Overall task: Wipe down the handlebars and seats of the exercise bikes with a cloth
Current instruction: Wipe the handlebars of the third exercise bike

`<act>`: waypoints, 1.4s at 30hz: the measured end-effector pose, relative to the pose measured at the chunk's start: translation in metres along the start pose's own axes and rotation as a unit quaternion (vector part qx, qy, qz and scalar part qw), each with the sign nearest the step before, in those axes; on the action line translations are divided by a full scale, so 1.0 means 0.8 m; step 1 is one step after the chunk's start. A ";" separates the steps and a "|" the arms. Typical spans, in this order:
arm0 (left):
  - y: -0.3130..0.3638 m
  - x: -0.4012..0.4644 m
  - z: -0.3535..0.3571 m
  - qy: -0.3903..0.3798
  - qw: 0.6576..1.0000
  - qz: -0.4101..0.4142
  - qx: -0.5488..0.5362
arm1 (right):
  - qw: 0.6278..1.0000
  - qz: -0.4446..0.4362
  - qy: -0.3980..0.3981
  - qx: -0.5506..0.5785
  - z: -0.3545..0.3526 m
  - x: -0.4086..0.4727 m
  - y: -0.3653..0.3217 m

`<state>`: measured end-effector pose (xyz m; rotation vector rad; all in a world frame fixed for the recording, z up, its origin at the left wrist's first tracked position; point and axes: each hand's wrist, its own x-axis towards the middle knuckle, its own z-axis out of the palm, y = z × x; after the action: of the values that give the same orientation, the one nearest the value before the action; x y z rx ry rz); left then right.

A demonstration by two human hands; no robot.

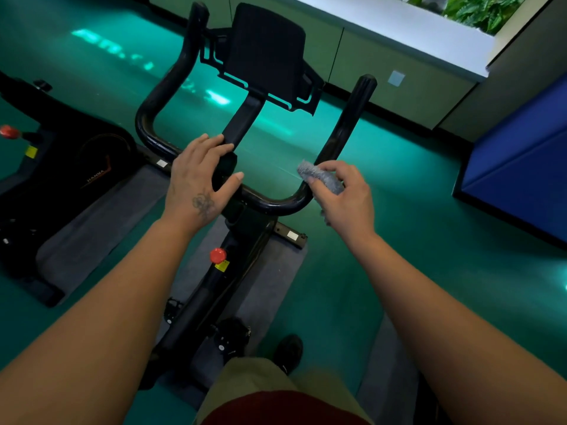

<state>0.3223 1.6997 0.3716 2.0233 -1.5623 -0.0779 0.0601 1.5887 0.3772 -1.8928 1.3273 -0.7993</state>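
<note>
Floor: I see a wide teal-green gym floor (399, 271) under everything, with grey rectangular mats under the machines.
Nearest machine: the black exercise bike (214, 289) stands right in front of me, its frame running away from me toward the wall.
Second machine: another black exercise bike (76, 161) stands to my left, well apart from my hands.
Blue pad: a large blue padded block (521, 167) lies at the right, near the wall.
Console: a black rectangular screen holder (267, 50) sits above the bars, on the centre post.
Task's thing: the black curved tubular handlebar (276, 205) crosses in front of me from left to right, and its two ends (352, 118) bend up and point away from me.
Left hand: my left hand (199, 176) rests with spread, straight fingers on the centre of the bar, where the post joins it.
Right hand: my right hand (346, 194) pinches a small grey fuzzy cloth (322, 176) between thumb and curled fingers.
Key relation: the cloth is touching, or just beside, the right bend of the bar; I cannot tell which. The right hand is the nearer one to that upright grip, which lies forward and up from the cloth.
Next move, my judgement: slide the cloth along this long axis, up the right arm.
Seat: not in view.
</note>
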 end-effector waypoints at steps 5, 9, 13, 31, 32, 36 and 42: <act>-0.006 0.000 0.007 0.007 1.000 0.002 0.019 | 1.000 -0.013 0.002 -0.021 0.014 -0.030 -0.009; -0.009 0.000 0.007 -0.001 0.999 0.010 0.032 | 0.997 -0.004 0.010 -0.072 0.002 0.003 -0.017; -0.010 0.000 0.005 -0.010 0.999 0.011 0.037 | 0.998 0.037 0.044 -0.027 0.003 0.019 -0.019; -0.026 0.000 -0.005 -0.020 0.998 0.054 0.039 | 0.995 0.031 0.063 -0.073 0.010 -0.019 -0.014; -0.027 0.000 -0.005 -0.021 0.997 0.056 0.038 | 0.995 0.037 0.067 -0.067 0.012 -0.021 -0.015; -0.027 0.000 -0.004 -0.010 0.997 0.060 0.037 | 0.997 0.018 0.070 -0.035 0.028 -0.053 -0.024; -0.027 0.000 -0.003 -0.013 0.997 0.063 0.040 | 0.997 -0.018 0.043 -0.059 0.045 -0.083 -0.032</act>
<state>0.3420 1.7038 0.3639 1.9847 -1.7307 0.0074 0.0830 1.6650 0.3706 -1.9992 1.4224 -0.8454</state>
